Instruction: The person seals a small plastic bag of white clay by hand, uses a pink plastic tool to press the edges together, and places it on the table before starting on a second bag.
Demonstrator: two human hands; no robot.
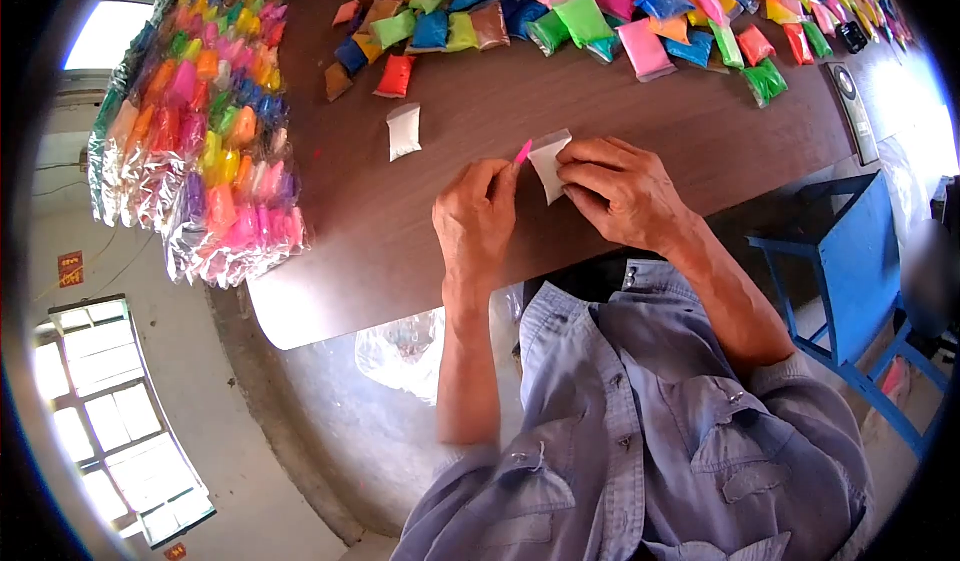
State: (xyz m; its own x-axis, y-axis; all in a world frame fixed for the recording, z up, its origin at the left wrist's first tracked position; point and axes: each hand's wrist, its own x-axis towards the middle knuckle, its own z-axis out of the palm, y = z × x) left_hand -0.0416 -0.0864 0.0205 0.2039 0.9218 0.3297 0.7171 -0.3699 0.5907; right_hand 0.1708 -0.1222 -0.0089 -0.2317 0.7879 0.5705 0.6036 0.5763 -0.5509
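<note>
My left hand (474, 213) is closed on a small pink piece (523, 152), whose tip sticks out past the thumb and forefinger. Just to its right, my right hand (620, 189) pinches a white packet (549, 165) by its right side. The packet is tilted, its clear top edge pointing up. The pink tip is close to the packet's upper left corner; whether they touch I cannot tell. A second white packet (404, 132) lies on the brown table (350, 201), up and left of my left hand.
Many colourful packets (582, 19) are heaped along the table's far side. Clear bags of coloured pieces (225, 161) cover its left end. A metallic strip-shaped object (852, 111) lies at the right edge, with a blue stool (858, 271) beyond the near edge.
</note>
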